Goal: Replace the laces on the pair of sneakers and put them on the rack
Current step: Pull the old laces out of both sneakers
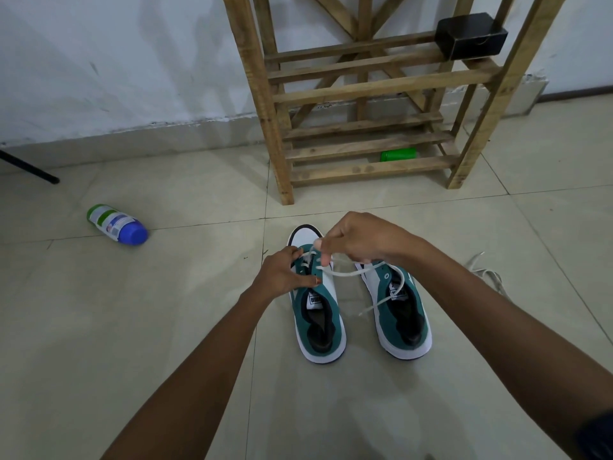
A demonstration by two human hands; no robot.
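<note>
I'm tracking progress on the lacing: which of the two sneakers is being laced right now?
The left sneaker, under both hands: the left hand steadies it and the right hand pulls the white lace. The right sneaker is untouched.

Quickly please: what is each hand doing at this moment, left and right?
Left hand: fingers grip the left sneaker at its eyelets.
Right hand: fingers pinch the white lace threaded in that sneaker.
</note>
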